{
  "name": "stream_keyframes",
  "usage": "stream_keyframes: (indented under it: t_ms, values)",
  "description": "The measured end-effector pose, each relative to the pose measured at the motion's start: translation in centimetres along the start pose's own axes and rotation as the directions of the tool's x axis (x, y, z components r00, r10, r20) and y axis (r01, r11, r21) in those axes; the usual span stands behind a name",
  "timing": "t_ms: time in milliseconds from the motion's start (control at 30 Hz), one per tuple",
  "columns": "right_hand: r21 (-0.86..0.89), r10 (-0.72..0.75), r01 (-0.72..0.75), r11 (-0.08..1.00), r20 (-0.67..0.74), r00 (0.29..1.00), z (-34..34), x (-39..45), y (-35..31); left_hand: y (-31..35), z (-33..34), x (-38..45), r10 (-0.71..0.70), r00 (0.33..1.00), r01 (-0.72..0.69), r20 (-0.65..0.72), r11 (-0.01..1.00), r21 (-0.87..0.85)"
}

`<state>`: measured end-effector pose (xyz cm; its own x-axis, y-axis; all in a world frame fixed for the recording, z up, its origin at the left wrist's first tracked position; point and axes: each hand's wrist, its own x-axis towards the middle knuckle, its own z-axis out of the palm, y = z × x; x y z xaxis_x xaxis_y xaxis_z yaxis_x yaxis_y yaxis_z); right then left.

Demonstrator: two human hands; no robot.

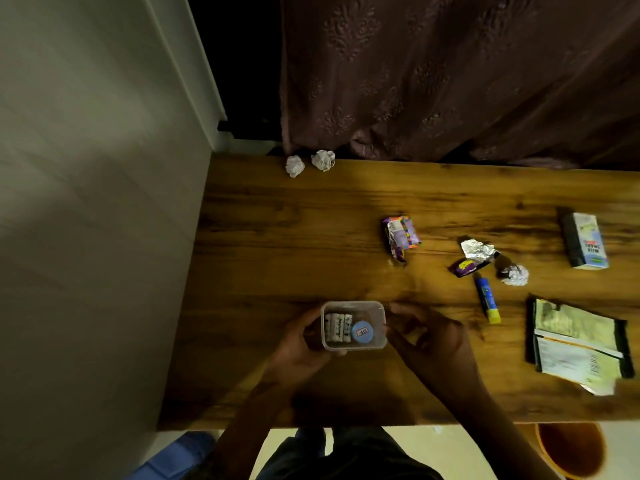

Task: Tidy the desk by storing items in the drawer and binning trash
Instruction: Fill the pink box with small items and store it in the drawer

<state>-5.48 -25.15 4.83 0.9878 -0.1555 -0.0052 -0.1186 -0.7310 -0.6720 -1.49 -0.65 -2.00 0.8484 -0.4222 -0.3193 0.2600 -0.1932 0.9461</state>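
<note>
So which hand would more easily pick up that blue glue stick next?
The right hand, probably. The glue stick lies on its side of the desk, and its fingers look open and barely touching the box. The left hand is farther away and gripping the box.

Left hand (pixel 298 344) fingers curled in a grip; right hand (pixel 429 341) fingers loosely spread.

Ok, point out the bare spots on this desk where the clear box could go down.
The left half of the wooden desk is bare, from the two crumpled paper balls at the back edge to the clear plastic box. The right side is crowded: purple foil wrapper, blue glue stick, flattened packets.
</note>
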Motion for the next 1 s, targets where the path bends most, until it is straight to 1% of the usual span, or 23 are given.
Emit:
stream_keyframes:
  t_ms: [67, 100, 167, 200, 233, 300, 400, 433, 567, 667, 733, 833, 933, 1000]
  values:
    - [0.032, 0.203, -0.203, 0.979, 0.005, 0.979, 1.1, -1.1, -0.1, -0.3, 0.1, 0.0, 0.015, 0.999, -0.014, -0.034, 1.000, 0.025]
    - [0.043, 0.276, -0.278, 0.960, 0.054, 0.960, 1.5, -1.5, -0.4, -0.4, 0.1, 0.2, 0.005, 0.999, -0.002, -0.045, 0.998, 0.055]
    - [0.166, 0.361, -0.390, 0.906, 0.178, 0.915, 2.1, -2.1, -1.3, 0.0, 0.1, 0.4, -0.049, 0.998, 0.053, -0.049, 0.995, 0.083]
    - [0.222, 0.373, -0.416, 0.882, 0.212, 0.903, 2.3, -2.3, -1.6, 0.5, 0.4, 0.3, -0.092, 0.994, 0.096, -0.055, 0.993, 0.070]
    - [0.236, 0.360, -0.407, 0.882, 0.218, 0.907, 2.6, -2.5, -1.9, 1.0, 0.5, 0.1, -0.106, 0.991, 0.114, -0.087, 0.990, 0.089]
    - [0.267, 0.387, -0.426, 0.865, 0.185, 0.903, 3.4, -3.3, -1.3, 2.0, 0.7, -0.4, -0.083, 0.989, 0.102, -0.121, 0.981, 0.162]
    - [0.349, 0.486, -0.531, 0.772, 0.215, 0.847, 3.7, -4.7, 0.4, 2.6, 1.5, -1.1, -0.137, 0.984, 0.154, -0.114, 0.977, 0.150]
    - [0.371, 0.507, -0.549, 0.749, 0.214, 0.835, 3.5, -5.2, 0.6, 2.8, 2.0, -1.4, -0.143, 0.982, 0.163, -0.124, 0.971, 0.172]
    - [0.465, 0.519, -0.511, 0.723, 0.122, 0.846, 1.2, -6.9, -0.5, 3.6, 4.3, -2.2, -0.106, 0.990, 0.126, -0.097, 0.964, 0.235]
    - [0.484, 0.535, -0.513, 0.709, 0.106, 0.838, -1.1, -9.1, -0.1, 4.3, 7.1, -2.8, -0.048, 0.996, 0.067, -0.071, 0.952, 0.300]
    - [0.547, 0.565, -0.529, 0.649, 0.120, 0.817, -2.0, -10.5, 0.8, 4.5, 9.0, -3.3, -0.041, 0.997, 0.060, -0.072, 0.959, 0.277]
    - [0.650, 0.619, -0.512, 0.562, 0.080, 0.781, -3.8, -12.3, 1.9, 4.6, 12.1, -4.0, -0.058, 0.997, 0.069, -0.052, 0.968, 0.239]
    - [0.700, 0.649, -0.504, 0.506, 0.076, 0.757, -5.7, -13.8, 3.2, 4.8, 15.1, -4.5, -0.045, 0.998, 0.054, -0.038, 0.964, 0.259]
    - [0.707, 0.648, -0.500, 0.500, 0.077, 0.758, -7.5, -15.1, 4.3, 5.2, 17.7, -5.0, -0.038, 0.999, 0.043, -0.020, 0.961, 0.272]
